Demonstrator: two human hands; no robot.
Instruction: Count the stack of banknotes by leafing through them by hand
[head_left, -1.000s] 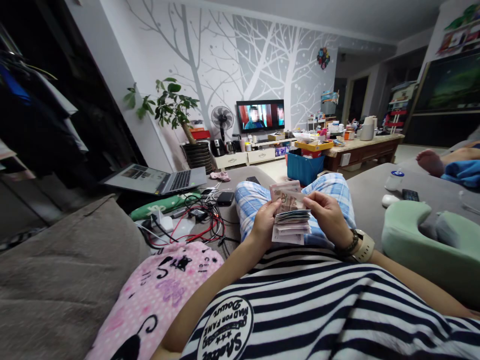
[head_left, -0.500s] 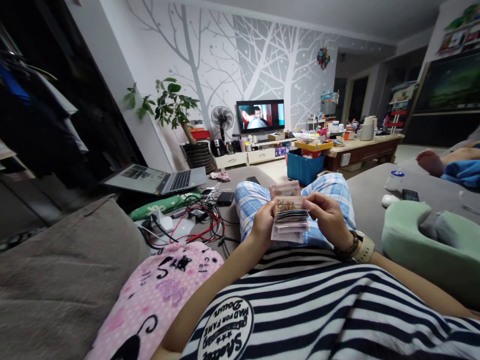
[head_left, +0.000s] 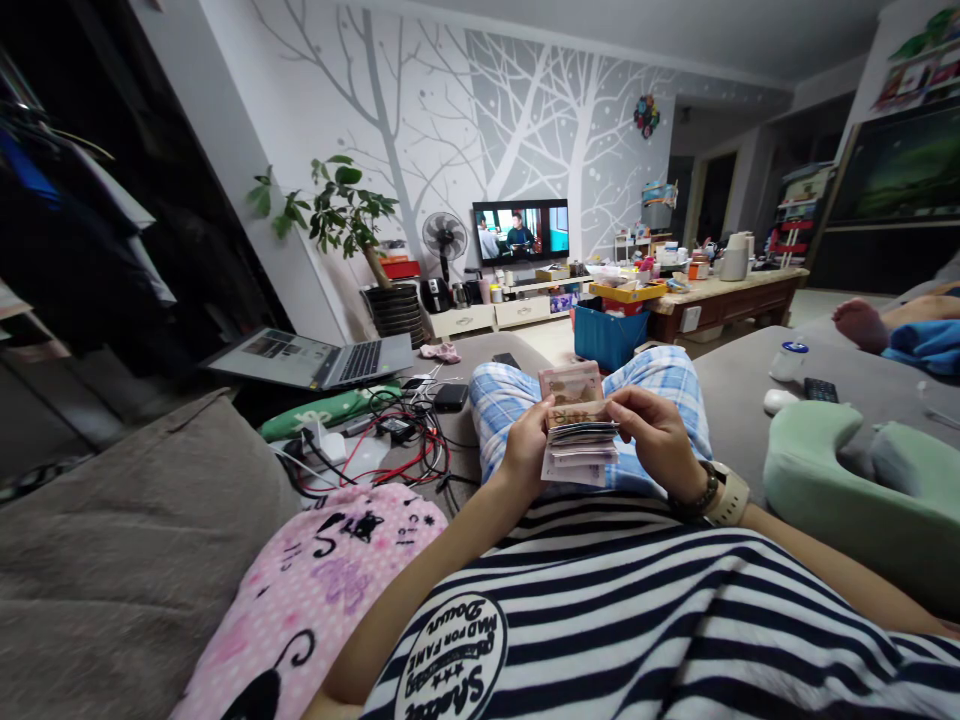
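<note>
A stack of banknotes [head_left: 581, 440] is held above my lap, several notes folded toward me and fanned in layers, with brownish notes standing up at the far side. My left hand [head_left: 527, 440] is closed around the stack's left side, thumb on top. At the right edge, my right hand [head_left: 654, 432] pinches a brownish banknote [head_left: 577, 411] between thumb and fingers. A bracelet and a pale watch [head_left: 729, 496] are on my right wrist. Blue plaid trousers [head_left: 495, 410] lie under the notes.
Left of me are an open laptop [head_left: 315, 360], tangled cables [head_left: 405, 430] and a pink cloth [head_left: 330, 590]. On the right lie a green neck pillow [head_left: 810, 470], a remote [head_left: 820, 389] and a lidded jar [head_left: 789, 362]. Another person's foot [head_left: 861, 324] rests farther right.
The brownish note at my right fingers has bent down toward me, showing more of the note behind it. My hands stay in nearly the same place. The television picture has changed.
</note>
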